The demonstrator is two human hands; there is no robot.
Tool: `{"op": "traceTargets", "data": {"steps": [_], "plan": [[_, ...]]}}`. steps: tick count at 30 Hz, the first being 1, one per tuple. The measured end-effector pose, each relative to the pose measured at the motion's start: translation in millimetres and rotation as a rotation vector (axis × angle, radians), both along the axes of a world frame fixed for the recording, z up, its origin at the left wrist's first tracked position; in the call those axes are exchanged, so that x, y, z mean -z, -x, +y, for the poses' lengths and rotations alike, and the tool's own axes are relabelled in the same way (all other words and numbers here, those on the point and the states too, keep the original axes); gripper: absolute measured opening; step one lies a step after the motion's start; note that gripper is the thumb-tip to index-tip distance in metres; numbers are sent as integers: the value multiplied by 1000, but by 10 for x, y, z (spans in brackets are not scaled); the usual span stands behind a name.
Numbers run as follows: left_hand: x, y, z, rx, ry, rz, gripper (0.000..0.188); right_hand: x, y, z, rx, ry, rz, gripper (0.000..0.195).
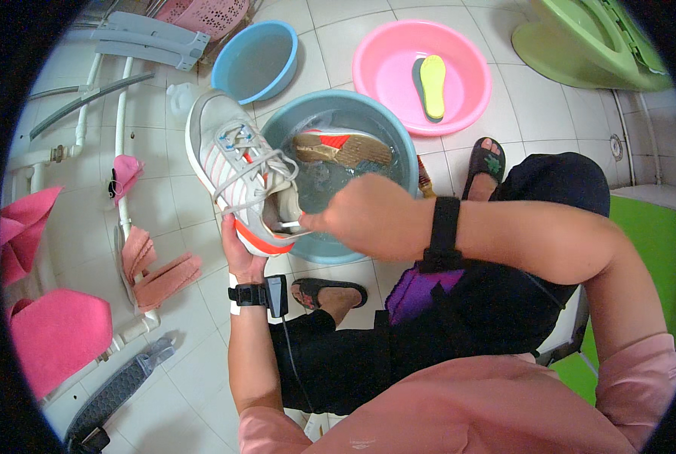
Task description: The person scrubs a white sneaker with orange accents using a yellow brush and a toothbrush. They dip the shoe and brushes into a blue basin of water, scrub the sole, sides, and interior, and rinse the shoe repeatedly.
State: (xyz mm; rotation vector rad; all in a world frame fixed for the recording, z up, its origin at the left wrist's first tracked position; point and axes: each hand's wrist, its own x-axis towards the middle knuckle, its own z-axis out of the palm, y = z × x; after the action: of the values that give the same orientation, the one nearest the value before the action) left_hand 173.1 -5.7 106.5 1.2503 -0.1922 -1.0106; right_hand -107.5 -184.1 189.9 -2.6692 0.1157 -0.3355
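Note:
My left hand [238,247] holds a white and grey sneaker [236,164] with orange trim by its heel, from below. The shoe's toe points up and away, and its grey laces hang loose. My right hand [360,213] grips a thin white handle [290,225] that reaches into the shoe's opening; its far end is hidden inside. Under and beside the hands stands a blue-grey basin [412,164] of cloudy water. The other sneaker [343,148] lies in it on its side, with its brown sole showing.
Behind are a blue basin [294,51] of murky water and a pink basin [366,62] with a yellow insole [433,85] on a dark one. A brush [425,177] lies right of the middle basin. White pipes [121,113] with pink cloths [159,275] run at left; a green squat toilet or potty [571,51] stands upper right.

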Motion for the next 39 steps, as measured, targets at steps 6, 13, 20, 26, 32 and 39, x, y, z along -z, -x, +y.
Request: {"op": "traceTargets", "data": {"steps": [6, 13, 20, 26, 32, 39], "plan": [[-76, 8, -74, -19, 53, 92, 63, -8, -47, -156, 53, 23, -92, 16], [-135, 45, -38, -48, -24, 79, 63, -20, -70, -169, 71, 93, -117, 40], [-257, 320, -159, 124, 198, 273, 62, 144, -241, -255, 173, 20, -265, 35], [-251, 334, -156, -21, 218, 274, 63, 2, -163, 57, 41, -37, -206, 45], [-325, 445, -223, -23, 158, 217, 61, 53, -239, -113, 143, -104, -211, 45], [-136, -38, 145, 37, 213, 159, 57, -263, 254, -296, 44, -259, -96, 40]]}}
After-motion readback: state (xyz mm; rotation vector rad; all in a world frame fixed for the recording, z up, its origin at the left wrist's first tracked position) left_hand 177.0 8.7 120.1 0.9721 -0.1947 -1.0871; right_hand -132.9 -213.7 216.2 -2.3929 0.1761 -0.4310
